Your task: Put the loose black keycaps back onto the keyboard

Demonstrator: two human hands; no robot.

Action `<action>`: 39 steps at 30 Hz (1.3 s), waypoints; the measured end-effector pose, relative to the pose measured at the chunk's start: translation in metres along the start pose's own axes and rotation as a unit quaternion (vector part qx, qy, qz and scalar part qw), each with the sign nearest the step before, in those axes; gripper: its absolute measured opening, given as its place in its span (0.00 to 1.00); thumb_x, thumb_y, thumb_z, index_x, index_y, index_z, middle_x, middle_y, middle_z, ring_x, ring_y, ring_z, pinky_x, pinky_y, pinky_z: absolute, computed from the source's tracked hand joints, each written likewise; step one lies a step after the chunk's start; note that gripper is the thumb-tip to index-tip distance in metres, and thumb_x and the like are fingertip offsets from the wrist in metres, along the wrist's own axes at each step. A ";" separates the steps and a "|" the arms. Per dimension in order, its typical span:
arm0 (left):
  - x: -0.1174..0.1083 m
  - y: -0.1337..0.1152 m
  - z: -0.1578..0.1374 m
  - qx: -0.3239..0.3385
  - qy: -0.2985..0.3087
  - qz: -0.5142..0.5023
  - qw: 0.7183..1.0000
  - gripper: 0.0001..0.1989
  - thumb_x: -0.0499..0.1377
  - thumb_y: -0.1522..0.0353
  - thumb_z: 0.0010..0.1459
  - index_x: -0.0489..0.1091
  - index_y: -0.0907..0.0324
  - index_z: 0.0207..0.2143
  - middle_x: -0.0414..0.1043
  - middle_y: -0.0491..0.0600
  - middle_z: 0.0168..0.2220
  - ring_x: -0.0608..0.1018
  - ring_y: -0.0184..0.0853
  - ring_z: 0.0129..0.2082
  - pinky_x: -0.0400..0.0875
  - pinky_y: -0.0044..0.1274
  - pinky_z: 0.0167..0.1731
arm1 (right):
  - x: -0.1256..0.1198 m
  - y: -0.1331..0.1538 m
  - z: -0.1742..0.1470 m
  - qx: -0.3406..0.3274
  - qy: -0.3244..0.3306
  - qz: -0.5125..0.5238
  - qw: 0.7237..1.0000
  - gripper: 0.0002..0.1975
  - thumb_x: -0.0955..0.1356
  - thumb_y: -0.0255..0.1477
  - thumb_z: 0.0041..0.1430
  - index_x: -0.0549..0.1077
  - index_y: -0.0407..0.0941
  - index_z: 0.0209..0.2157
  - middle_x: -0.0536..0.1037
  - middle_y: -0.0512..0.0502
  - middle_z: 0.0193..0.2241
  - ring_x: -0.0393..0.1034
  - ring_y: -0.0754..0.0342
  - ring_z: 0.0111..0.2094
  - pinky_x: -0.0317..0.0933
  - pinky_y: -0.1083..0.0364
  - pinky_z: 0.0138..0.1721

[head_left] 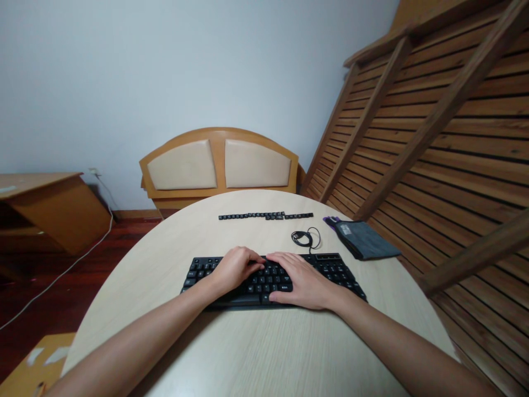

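A black keyboard [239, 300] lies flat on the pale round table [248, 353], beneath both hands. My left hand [237, 267] is over its upper middle rows, fingers drawn together in a pinch near the top edge. Whatever sits between those fingertips is too small or hidden to make out. My right hand [303, 281] rests open on the right half of the keys, thumb spread toward the bottom row and fingers stretched to the upper row. Farther back, a row of loose black keycaps [254, 215] lies on the tabletop.
Behind the keyboard is its coiled black cable [303, 239]. A dark grey pouch [367, 240] with something purple at its end lies at the table's right. Wooden slats [413, 154] lean on the right; a padded headboard [221, 165] stands beyond the table, and a desk [53, 209] at left.
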State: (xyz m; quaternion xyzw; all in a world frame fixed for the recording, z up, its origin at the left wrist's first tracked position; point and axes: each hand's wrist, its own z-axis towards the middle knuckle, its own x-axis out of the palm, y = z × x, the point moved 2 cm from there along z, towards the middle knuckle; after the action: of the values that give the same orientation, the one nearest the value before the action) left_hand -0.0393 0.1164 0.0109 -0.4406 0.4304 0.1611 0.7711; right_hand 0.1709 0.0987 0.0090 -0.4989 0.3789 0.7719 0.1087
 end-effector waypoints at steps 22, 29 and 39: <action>0.015 -0.014 -0.008 0.059 -0.019 0.148 0.987 0.14 0.52 0.74 0.67 0.78 0.61 0.45 0.79 0.54 0.45 0.80 0.40 0.44 0.76 0.30 0.46 | 0.001 0.000 0.000 0.002 0.001 0.002 1.000 0.38 0.73 0.47 0.53 0.63 0.49 0.62 0.68 0.40 0.61 0.60 0.41 0.61 0.54 0.40 0.62; 0.016 -0.012 -0.009 0.016 -0.035 0.150 0.988 0.10 0.56 0.73 0.66 0.78 0.59 0.43 0.80 0.51 0.40 0.80 0.40 0.41 0.75 0.29 0.43 | 0.001 0.000 0.000 -0.005 -0.003 -0.005 1.000 0.38 0.73 0.48 0.54 0.63 0.48 0.62 0.69 0.40 0.60 0.61 0.42 0.61 0.55 0.42 0.62; 0.004 -0.016 -0.018 0.071 -0.002 0.117 0.991 0.11 0.55 0.69 0.68 0.76 0.61 0.46 0.79 0.53 0.48 0.79 0.40 0.47 0.73 0.29 0.51 | 0.000 0.000 0.000 -0.007 0.007 -0.013 1.000 0.37 0.72 0.49 0.55 0.64 0.47 0.62 0.68 0.40 0.61 0.60 0.42 0.62 0.54 0.42 0.62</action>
State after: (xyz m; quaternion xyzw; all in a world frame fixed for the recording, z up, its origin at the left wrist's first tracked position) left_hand -0.0357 0.0921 0.0119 -0.3310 0.4877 0.2206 0.7771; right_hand 0.1710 0.0991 0.0090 -0.5097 0.3677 0.7697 0.1122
